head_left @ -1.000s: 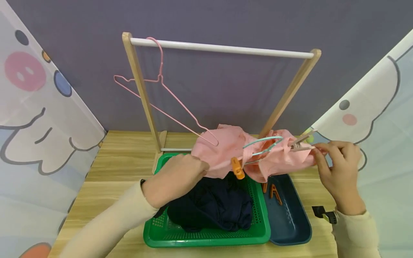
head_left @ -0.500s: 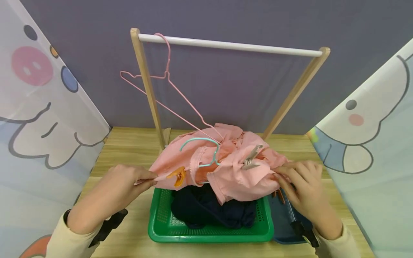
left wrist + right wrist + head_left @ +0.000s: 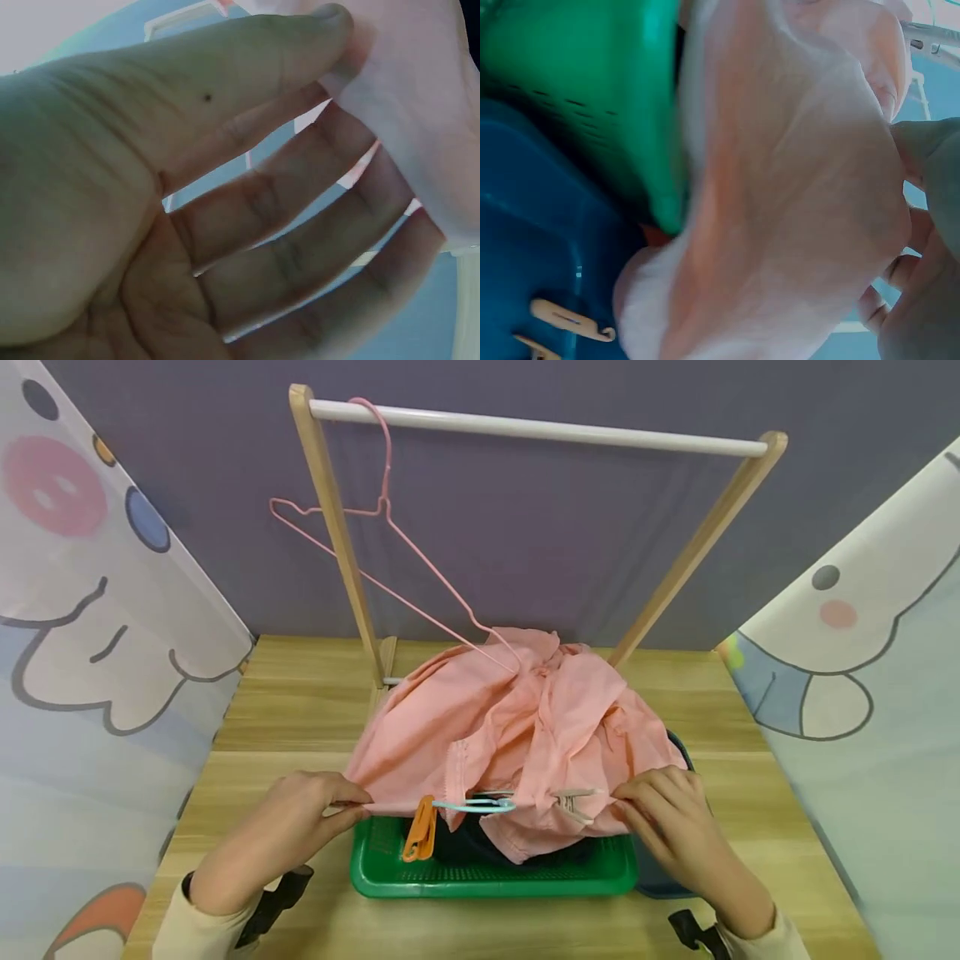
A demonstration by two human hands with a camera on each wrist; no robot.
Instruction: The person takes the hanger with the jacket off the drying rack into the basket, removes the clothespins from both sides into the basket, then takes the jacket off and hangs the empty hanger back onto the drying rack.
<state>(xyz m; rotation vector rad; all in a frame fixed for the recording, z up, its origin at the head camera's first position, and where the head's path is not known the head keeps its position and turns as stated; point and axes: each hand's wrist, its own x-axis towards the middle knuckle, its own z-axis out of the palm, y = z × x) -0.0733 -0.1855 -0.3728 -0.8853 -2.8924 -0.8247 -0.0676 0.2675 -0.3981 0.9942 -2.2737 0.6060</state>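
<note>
A pink garment (image 3: 480, 702) spreads over the green basket, held up along its near edge by both hands. My left hand (image 3: 292, 831) pinches one end of that edge between thumb and fingers; the left wrist view shows the thumb (image 3: 270, 52) on the cloth. At the other end my right hand (image 3: 675, 827) pinches the fabric. A mint-green hanger (image 3: 480, 807) shows at the neckline, mostly hidden inside the cloth. Clipped at the edge are an orange clothespin (image 3: 421, 831) near the left hand and a pale clothespin (image 3: 576, 804) near the right.
Behind stands a wooden rack with a white rod (image 3: 540, 428); a pink hanger (image 3: 420, 556) hangs from it, its lower corner over the garment. The green basket (image 3: 495, 888) holds dark cloth. Beside it is a dark blue tray (image 3: 525, 202) with clothespins (image 3: 570, 319).
The left hand has moved left and the right hand inward and lower, spreading the garment's edge level between them. The mint hanger's hook has tipped down toward the front.
</note>
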